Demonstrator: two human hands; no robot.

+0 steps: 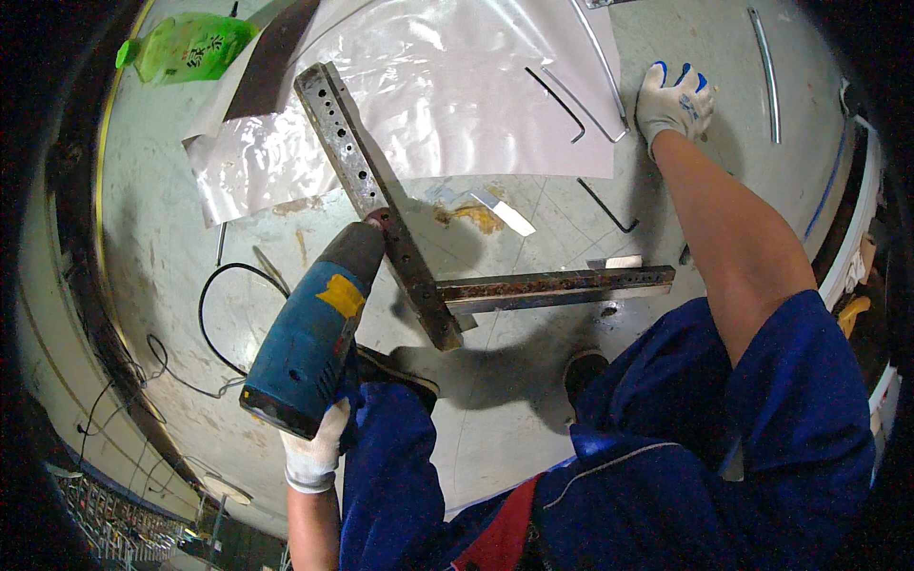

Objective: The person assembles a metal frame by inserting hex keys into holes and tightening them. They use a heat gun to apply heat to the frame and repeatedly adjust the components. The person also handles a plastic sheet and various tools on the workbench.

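Observation:
My left hand [327, 443], in a white work glove, is closed on a blue power drill [309, 328] with a yellow patch. Its body hides most of my fingers. The drill's nose meets a dark steel bar [357, 167] with a row of holes, or lies just over it; I cannot tell which. A second rusty steel bar [562, 287] runs rightward from the lower part of the first. Far to the right, my right hand [676, 107], gloved with blue fingertips, rests on the grey surface with fingers apart, beside an L-shaped metal rod [602, 71]. Nothing shows in it.
A shiny pale sheet [457, 105] spreads at the back, with black hex keys [557, 105] on it. A green bottle [190, 48] lies back left. A scraper-like blade [505, 212] is mid-surface. A straight rod [765, 76] lies far right, and a black cable [205, 309] loops left.

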